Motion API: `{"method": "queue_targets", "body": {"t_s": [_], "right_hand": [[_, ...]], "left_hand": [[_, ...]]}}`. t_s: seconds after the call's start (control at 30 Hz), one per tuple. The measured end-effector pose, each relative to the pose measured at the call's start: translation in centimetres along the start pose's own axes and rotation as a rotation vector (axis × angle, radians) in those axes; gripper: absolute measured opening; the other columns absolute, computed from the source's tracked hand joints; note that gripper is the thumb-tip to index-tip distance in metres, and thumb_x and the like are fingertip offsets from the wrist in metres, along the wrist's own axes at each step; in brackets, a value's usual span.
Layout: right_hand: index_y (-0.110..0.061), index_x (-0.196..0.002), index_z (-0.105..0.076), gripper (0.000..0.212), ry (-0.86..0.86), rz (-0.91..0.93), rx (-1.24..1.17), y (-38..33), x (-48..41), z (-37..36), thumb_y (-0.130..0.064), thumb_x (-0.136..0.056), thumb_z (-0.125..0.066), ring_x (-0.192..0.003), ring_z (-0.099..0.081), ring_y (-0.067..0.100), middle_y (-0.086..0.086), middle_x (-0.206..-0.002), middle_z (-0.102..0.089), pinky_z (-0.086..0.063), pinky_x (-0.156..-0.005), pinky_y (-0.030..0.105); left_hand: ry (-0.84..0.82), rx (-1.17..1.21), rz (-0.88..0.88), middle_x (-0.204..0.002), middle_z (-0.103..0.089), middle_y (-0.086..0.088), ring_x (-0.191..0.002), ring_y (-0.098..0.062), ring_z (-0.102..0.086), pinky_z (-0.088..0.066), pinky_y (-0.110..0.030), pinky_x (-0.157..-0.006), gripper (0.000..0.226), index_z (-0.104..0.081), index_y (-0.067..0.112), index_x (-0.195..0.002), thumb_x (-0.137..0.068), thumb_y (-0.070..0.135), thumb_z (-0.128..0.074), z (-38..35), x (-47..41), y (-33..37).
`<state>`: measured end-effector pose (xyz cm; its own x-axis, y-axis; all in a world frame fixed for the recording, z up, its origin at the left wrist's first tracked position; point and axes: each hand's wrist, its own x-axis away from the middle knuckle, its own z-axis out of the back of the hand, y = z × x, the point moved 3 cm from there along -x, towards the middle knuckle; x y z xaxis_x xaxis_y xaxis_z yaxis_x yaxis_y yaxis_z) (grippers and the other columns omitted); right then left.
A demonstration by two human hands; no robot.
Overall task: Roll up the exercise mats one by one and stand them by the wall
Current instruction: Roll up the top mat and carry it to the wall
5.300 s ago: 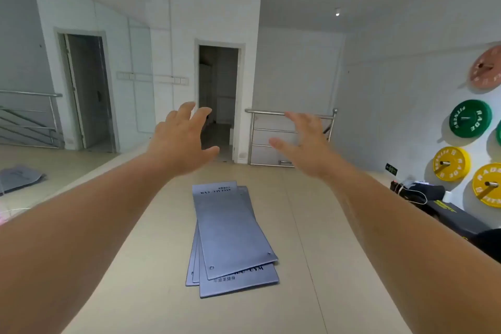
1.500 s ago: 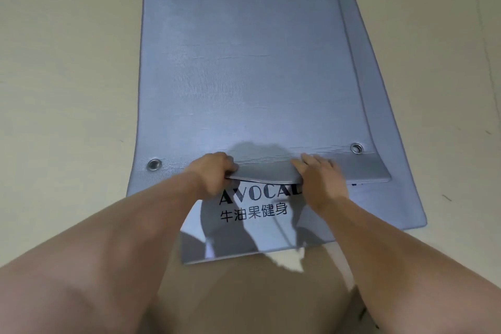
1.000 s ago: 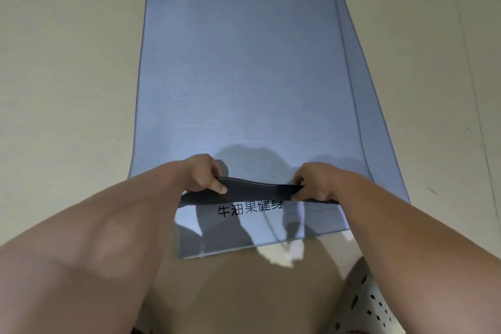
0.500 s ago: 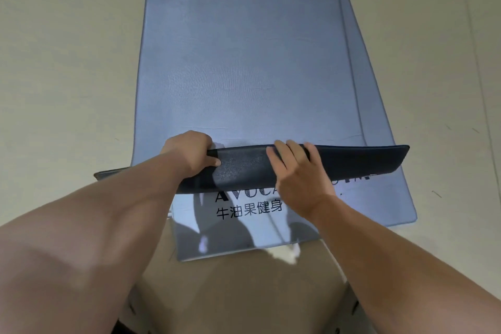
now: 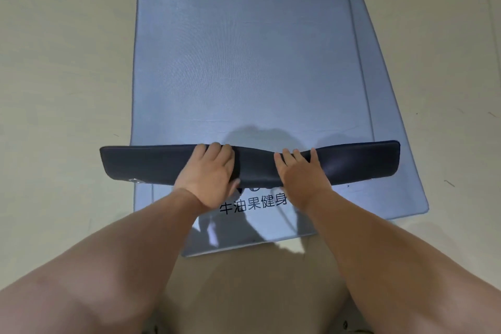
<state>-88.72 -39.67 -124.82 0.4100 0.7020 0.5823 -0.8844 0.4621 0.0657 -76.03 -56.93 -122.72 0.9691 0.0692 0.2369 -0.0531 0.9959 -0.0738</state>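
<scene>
1. The top mat (image 5: 244, 49), grey-blue, lies flat up the middle of the frame, its near end turned over into a dark fold (image 5: 151, 164) that runs across the centre from left to right.
2. The left hand (image 5: 208, 173) grips the fold just left of centre, fingers curled over its far edge and thumb at the near edge.
3. The right hand (image 5: 301, 173) presses flat on the fold just right of centre, fingers fairly straight and a little spread.
4. A metal eyelet (image 5: 133, 180) shows at the fold's lower left corner.
5. More mats (image 5: 393, 171) lie underneath, fanned out to the right and towards the bottom, with black printed characters (image 5: 253, 203) between the wrists.
6. All of it rests on a pale beige floor (image 5: 54, 62).
</scene>
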Motion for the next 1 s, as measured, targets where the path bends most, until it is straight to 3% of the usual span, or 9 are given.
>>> {"method": "queue_targets", "body": {"t_s": [0.07,0.17,0.3,0.4,0.57,0.63,0.73,0.83,1.0], "right_hand": [[-0.012,-0.165,-0.014,0.077,0.013,-0.001,-0.034,0.2,-0.3,0.2,-0.028,-0.105,-0.058,-0.152,-0.032,0.032,0.012,-0.165,-0.032,-0.022,-0.124,0.062],[-0.018,-0.161,-0.027,0.076,0.059,0.007,-0.098,1.0,-0.8,0.6,-0.040,-0.098,-0.063,-0.137,-0.045,0.026,0.004,-0.151,-0.046,-0.031,-0.120,0.053],[-0.018,-0.160,-0.031,0.082,0.141,-0.012,0.008,1.8,0.0,1.1,-0.050,-0.093,-0.066,-0.130,-0.046,0.029,0.007,-0.148,-0.042,-0.033,-0.118,0.042],[-0.017,-0.159,-0.030,0.071,0.097,-0.018,0.067,1.2,0.0,0.6,-0.030,-0.098,-0.063,-0.130,-0.048,0.028,0.006,-0.145,-0.047,-0.030,-0.121,0.042],[-0.022,-0.126,-0.053,0.034,0.038,-0.017,0.011,1.0,-1.1,1.9,-0.017,-0.093,-0.059,-0.091,-0.053,0.022,0.000,-0.109,-0.058,-0.039,-0.088,0.032],[-0.024,-0.120,-0.057,0.028,-0.001,-0.022,-0.033,1.2,-1.3,2.4,-0.018,-0.092,-0.059,-0.089,-0.056,0.022,0.000,-0.106,-0.058,-0.043,-0.082,0.031],[-0.026,-0.115,-0.064,0.029,-0.093,-0.030,-0.182,1.4,-1.7,3.7,-0.013,-0.090,-0.061,-0.092,-0.063,0.022,-0.001,-0.104,-0.061,-0.056,-0.086,0.035],[-0.028,-0.108,-0.071,0.027,-0.214,-0.017,-0.257,1.6,-2.0,5.6,-0.012,-0.087,-0.064,-0.087,-0.066,0.018,-0.006,-0.094,-0.068,-0.057,-0.082,0.033],[-0.025,-0.107,-0.069,0.023,-0.403,-0.010,-0.329,2.0,-1.9,8.8,-0.013,-0.087,-0.065,-0.078,-0.068,0.017,-0.001,-0.092,-0.070,-0.060,-0.075,0.032]], "left_hand": [[-0.139,-0.049,0.057,-0.136,-0.049,-0.011,-0.116,-0.032,-0.044,-0.035,-0.048,-0.095,0.089,-0.046,0.003,-0.146,-0.088,0.070,-0.049,-0.5,0.6,0.6],[-0.237,-0.094,0.111,-0.148,-0.033,-0.014,-0.127,-0.033,-0.036,-0.032,-0.050,-0.104,0.085,-0.020,0.003,-0.156,-0.092,0.047,-0.054,-0.8,0.2,1.1],[-0.333,-0.015,0.142,-0.142,-0.039,-0.009,-0.125,-0.030,-0.042,-0.037,-0.047,-0.104,0.072,-0.027,0.007,-0.153,-0.091,0.026,-0.059,-0.9,-0.8,0.5],[-0.407,0.076,0.157,-0.143,-0.042,-0.008,-0.129,-0.029,-0.043,-0.035,-0.051,-0.113,0.072,-0.031,0.008,-0.152,-0.089,0.018,-0.063,-0.9,-1.2,0.5],[-0.412,0.147,0.254,-0.137,-0.044,-0.007,-0.126,-0.029,-0.043,-0.031,-0.060,-0.114,0.070,-0.036,0.011,-0.148,-0.085,0.025,-0.064,-0.7,-1.3,0.8],[-0.408,0.126,0.286,-0.136,-0.043,-0.008,-0.126,-0.030,-0.042,-0.028,-0.065,-0.113,0.075,-0.034,0.010,-0.148,-0.085,0.034,-0.066,-0.8,-1.3,1.3],[-0.416,0.116,0.311,-0.136,-0.046,-0.008,-0.125,-0.030,-0.043,-0.033,-0.064,-0.109,0.071,-0.035,0.012,-0.148,-0.088,0.036,-0.065,-0.7,-1.5,1.3],[-0.377,0.210,0.288,-0.120,-0.056,-0.001,-0.111,-0.024,-0.054,-0.047,-0.043,-0.085,0.057,-0.049,0.024,-0.137,-0.086,0.040,-0.068,-1.0,-1.9,0.0],[-0.487,0.390,0.201,-0.077,-0.060,0.012,-0.077,-0.014,-0.059,-0.048,-0.029,-0.068,0.026,-0.061,0.036,-0.093,-0.072,0.040,-0.076,1.1,-3.2,-3.1]]}}
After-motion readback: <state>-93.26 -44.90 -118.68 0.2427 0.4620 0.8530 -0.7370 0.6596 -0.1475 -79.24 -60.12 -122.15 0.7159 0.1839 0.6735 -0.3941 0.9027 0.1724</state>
